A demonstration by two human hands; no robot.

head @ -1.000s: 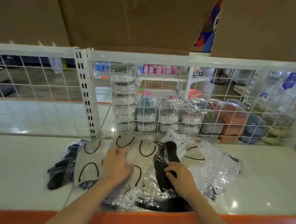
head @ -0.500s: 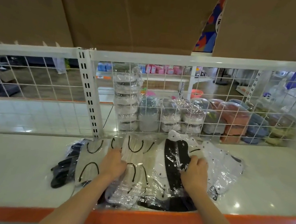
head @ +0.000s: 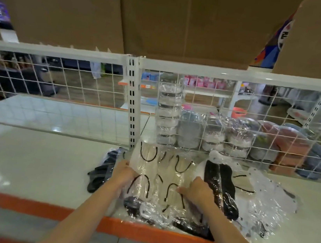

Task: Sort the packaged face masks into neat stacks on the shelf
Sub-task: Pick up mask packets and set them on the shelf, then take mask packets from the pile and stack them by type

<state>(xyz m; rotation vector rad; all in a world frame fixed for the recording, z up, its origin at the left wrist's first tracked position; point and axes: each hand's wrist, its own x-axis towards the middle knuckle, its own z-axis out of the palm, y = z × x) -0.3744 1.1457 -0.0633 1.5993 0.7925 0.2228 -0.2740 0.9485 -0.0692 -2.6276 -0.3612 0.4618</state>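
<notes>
Item: white face masks with black ear loops, sealed in clear plastic, several packets overlapping in a loose pile at the middle of the white shelf, reaching from the wire mesh back panel to the orange front edge. Left hand: placed at the left edge of the white pile, fingers curled onto the plastic; whether the grip pinches a packet or only presses on it cannot be told. Right hand: placed at the right edge of the same pile, fingers bent down into the wrapping, thumb pointing left; likewise unclear whether it pinches or presses. Item: black face masks in clear plastic, lying just right of the right hand, long axis running front to back, partly on top of further clear packets spread toward the right. Item: dark masks in plastic, left of the left hand, touching the white pile. Further dark packets at the front edge, beneath the pile. Behind the mesh: wrapped stacks of round containers. Above: brown cardboard boxes on the upper shelf.
</notes>
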